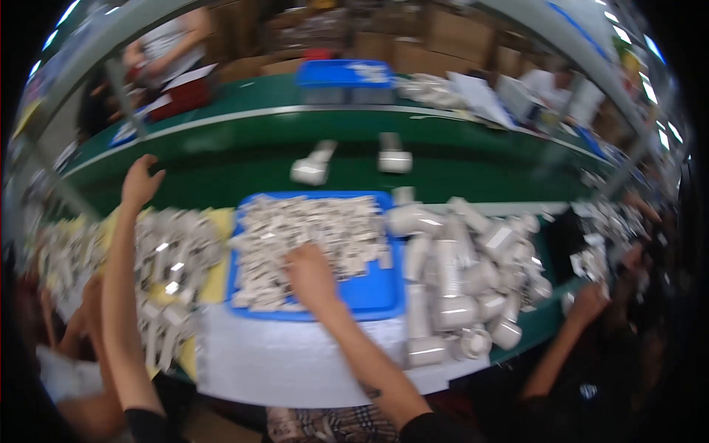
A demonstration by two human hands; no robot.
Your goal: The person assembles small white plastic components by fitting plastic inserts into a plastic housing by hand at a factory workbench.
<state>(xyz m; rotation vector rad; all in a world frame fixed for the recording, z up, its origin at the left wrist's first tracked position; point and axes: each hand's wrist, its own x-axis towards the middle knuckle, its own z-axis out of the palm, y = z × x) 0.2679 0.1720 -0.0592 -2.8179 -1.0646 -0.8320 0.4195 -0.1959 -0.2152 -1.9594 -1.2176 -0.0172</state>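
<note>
My left hand [140, 181] is raised at the near edge of the green belt, above the left pile. Its thumb stands apart from the fingers, and it holds nothing that I can see. In the blue tray [377, 295], my right hand [309, 273] reaches into a heap of small off-white rectangular pieces [332, 221]. Its fingers are curled together among them; blur hides whether they pinch a piece. Two white plastic parts, each with a wide rounded head and a narrower stem, lie apart on the belt: a left one [313, 166] and a right one [395, 156].
Larger white cylindrical-headed parts [454, 273] are piled right of the tray. Left of it, glossy whitish parts [173, 251] lie on yellow sheets. A white sheet [295, 362] covers the near edge. A co-worker's hand [588, 301] is at the right. Beyond the belt stands another blue tray [317, 74].
</note>
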